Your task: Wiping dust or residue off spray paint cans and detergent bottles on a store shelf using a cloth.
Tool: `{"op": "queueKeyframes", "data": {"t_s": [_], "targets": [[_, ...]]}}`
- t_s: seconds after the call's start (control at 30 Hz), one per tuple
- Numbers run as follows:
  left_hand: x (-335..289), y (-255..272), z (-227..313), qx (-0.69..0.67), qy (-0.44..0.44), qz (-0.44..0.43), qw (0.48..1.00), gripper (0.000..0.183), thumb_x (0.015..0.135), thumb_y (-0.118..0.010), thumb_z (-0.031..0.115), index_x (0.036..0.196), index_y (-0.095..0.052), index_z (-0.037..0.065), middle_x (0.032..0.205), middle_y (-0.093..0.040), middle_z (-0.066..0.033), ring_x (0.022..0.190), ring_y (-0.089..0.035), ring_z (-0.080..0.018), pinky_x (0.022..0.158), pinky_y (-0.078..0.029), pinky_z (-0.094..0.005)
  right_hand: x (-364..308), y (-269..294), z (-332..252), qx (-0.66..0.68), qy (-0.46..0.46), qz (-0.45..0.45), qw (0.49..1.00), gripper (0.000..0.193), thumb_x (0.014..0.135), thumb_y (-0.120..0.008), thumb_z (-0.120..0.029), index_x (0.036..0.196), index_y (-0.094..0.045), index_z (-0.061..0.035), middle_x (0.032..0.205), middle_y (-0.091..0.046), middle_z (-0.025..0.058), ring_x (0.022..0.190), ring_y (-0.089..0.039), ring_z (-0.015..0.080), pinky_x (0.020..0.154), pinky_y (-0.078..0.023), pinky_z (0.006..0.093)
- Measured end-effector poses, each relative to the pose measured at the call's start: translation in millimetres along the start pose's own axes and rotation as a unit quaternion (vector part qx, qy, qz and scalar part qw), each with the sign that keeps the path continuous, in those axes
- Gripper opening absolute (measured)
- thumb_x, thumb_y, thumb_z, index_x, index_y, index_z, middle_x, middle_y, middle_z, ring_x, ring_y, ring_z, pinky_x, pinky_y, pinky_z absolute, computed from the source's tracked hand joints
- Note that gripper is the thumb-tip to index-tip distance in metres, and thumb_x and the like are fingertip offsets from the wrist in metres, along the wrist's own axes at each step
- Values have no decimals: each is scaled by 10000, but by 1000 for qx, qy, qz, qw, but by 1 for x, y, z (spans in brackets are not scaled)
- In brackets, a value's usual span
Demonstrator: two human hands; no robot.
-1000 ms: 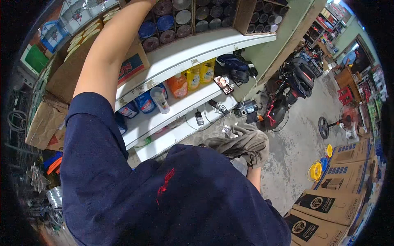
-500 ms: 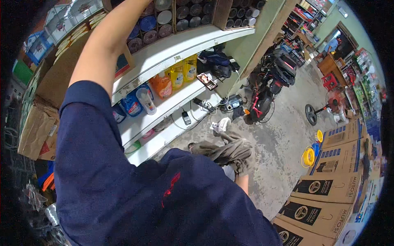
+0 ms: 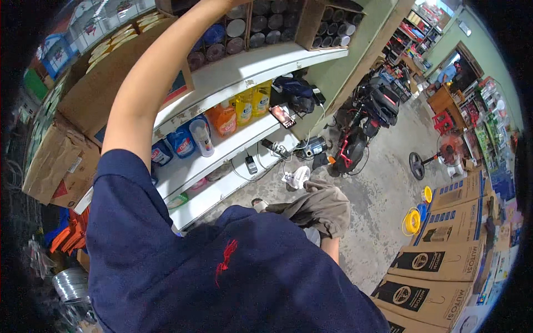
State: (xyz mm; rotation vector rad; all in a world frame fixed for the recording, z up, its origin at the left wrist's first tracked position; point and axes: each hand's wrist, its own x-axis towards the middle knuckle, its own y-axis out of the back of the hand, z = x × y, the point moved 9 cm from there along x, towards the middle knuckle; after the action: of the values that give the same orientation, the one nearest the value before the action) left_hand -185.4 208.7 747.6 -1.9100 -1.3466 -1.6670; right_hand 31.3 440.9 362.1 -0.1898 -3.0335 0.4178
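Observation:
My left arm reaches up across the upper shelf (image 3: 261, 64). Only the edge of my left hand (image 3: 232, 3) shows at the top of the picture; its fingers are cut off. It is nearest to cardboard boxes packed with round-ended cans (image 3: 236, 28), lying with their ends outward. I cannot see whether it touches any of them. Low on my right, a bare strip of skin (image 3: 331, 250) shows between my navy shirt and a grey-brown cloth (image 3: 325, 208). My right hand itself is hidden.
Bottles of orange liquid (image 3: 224, 119) and yellow and blue packs fill the lower shelf, with a phone (image 3: 282, 116) at its end. A white fan-shaped object (image 3: 300, 176) lies on the floor. Motorcycles (image 3: 355, 136), yellow pails (image 3: 412, 221) and stacked cartons (image 3: 427, 263) stand rightward.
My left arm and hand have moved right, nearer the boxed cans. My view has turned slightly, so the shelves sit a little further right. The grey-brown cloth has shifted slightly.

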Motion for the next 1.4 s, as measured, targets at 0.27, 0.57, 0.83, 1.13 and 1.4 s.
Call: {"op": "queueKeyframes", "data": {"t_s": [0.27, 0.57, 0.83, 1.13, 1.4], "targets": [[-9, 94, 37, -21, 4, 107, 994, 622, 516, -689, 215, 995, -375, -27, 780, -520, -207, 727, -528, -343, 602, -450, -370, 25, -12, 21, -560, 90, 20, 823, 338, 813, -420, -245, 1116, -370, -103, 1043, -455, 34, 990, -410, 148, 863, -320, 284], [-66, 185, 99, 9, -61, 173, 983, 735, 437, -723, 376, 969, -413, -25, 802, -542, -155, 684, -563, -280, 586, -473, -291, 43, -107, 26, -239, -18, -113, 964, 420, 778, -480, -145, 1162, -330, -65, 1150, -395, 68, 1070, -361, 157, 914, -293, 293], [-190, 206, 122, -117, 203, 19, 972, 683, 432, -663, 412, 945, -480, -1, 819, -546, -119, 702, -569, -210, 631, -459, -285, -22, -212, 10, 177, -14, -309, 934, 789, 634, -640, -178, 1248, -150, -101, 1231, -290, 89, 1104, -322, 218, 934, -255, 374], [-298, 208, 161, -227, 400, -117, 880, 713, 414, -756, 313, 992, -467, 12, 922, -541, -126, 834, -547, -238, 737, -423, -308, -74, -231, 113, 380, -276, -290, 834, 446, 800, -427, -268, 1168, -299, -53, 1166, -365, 83, 1067, -367, 191, 905, -308, 328], [-386, 161, 204, -381, 404, -80, 828, 702, 392, -742, 226, 1009, -458, 47, 999, -504, -118, 926, -482, -288, 808, -370, -372, -87, -193, 169, 261, -263, -302, 879, 425, 816, -394, -255, 1180, -286, -64, 1186, -343, 87, 1071, -364, 199, 909, -306, 336]]}}
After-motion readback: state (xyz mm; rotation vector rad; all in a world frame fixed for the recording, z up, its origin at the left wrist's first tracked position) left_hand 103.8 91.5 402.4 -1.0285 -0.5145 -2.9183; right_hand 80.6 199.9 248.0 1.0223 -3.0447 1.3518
